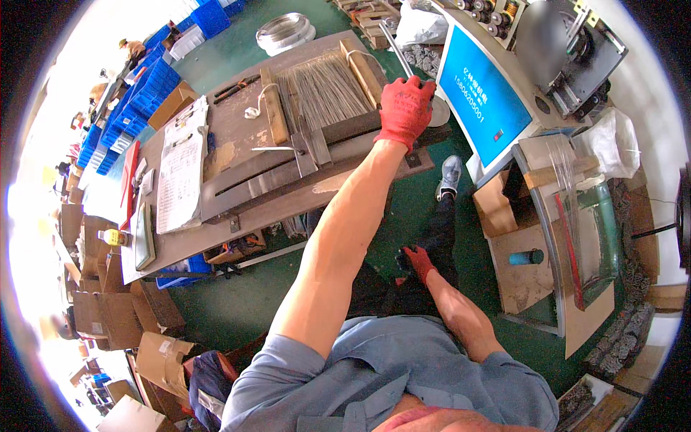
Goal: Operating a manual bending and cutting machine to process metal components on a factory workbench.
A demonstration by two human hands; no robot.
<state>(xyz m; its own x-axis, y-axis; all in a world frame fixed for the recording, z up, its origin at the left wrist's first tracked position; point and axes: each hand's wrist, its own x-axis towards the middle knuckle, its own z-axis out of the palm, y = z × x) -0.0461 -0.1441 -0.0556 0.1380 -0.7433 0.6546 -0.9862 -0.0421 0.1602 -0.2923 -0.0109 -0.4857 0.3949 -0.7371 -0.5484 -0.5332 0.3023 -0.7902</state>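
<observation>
My left hand (407, 109), in a red glove, reaches far forward to the right end of the workbench. Its fingers are closed around the lower part of a shiny metal rod (396, 49) that slants up beyond it. Just left of this hand, a bundle of thin straight wires (321, 92) lies between two wooden strips (273, 108) on the bench. A long slotted metal bar (252, 181) runs along the near side of the bundle. My right hand (415, 262), in a red glove with dark fingers, is low beside my leg, its fingers apart and nothing visible in them.
The brown workbench (223, 158) carries paper sheets (180, 173) and pliers (236, 88). A wire coil (286, 32) lies beyond it. At right stand a machine with a blue panel (479, 90) and a frame holding a teal cup (526, 257). Cardboard boxes (108, 317) pile up at left.
</observation>
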